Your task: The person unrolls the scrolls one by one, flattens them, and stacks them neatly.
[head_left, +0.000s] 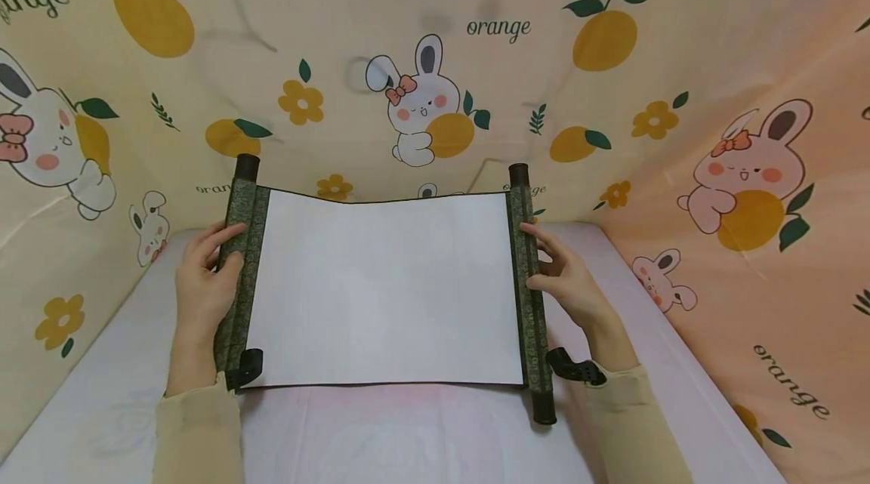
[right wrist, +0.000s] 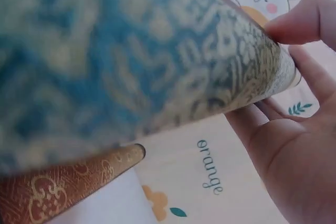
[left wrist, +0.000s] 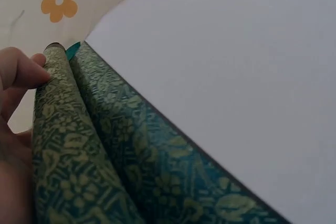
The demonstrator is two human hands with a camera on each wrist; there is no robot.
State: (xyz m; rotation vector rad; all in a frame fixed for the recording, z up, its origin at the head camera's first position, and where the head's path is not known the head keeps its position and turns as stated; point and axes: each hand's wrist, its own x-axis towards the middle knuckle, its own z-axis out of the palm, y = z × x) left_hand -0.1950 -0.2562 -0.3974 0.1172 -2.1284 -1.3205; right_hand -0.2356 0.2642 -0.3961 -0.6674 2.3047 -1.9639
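Note:
A blank white scroll (head_left: 387, 288) is spread open between both hands in the head view, its upper edge sagging slightly. Green patterned cloth covers its left roller (head_left: 236, 280) and right roller (head_left: 530, 295), which have dark end knobs. My left hand (head_left: 207, 280) grips the left roller, thumb in front; the left wrist view shows its fingers (left wrist: 26, 72) around the upper part. With fingertips and thumb, my right hand (head_left: 564, 272) pinches the right roller at mid-height. Close to the right wrist camera, the roller's blue-green cloth (right wrist: 173, 61) hides much of that view.
A pale table (head_left: 381, 439) lies under the scroll. Behind and at the sides hang cloth walls (head_left: 516, 91) printed with rabbits, oranges and flowers. Each wrist wears a black strap (head_left: 574, 367). In the right wrist view, a red-brown gold-patterned piece (right wrist: 52, 187) shows at lower left.

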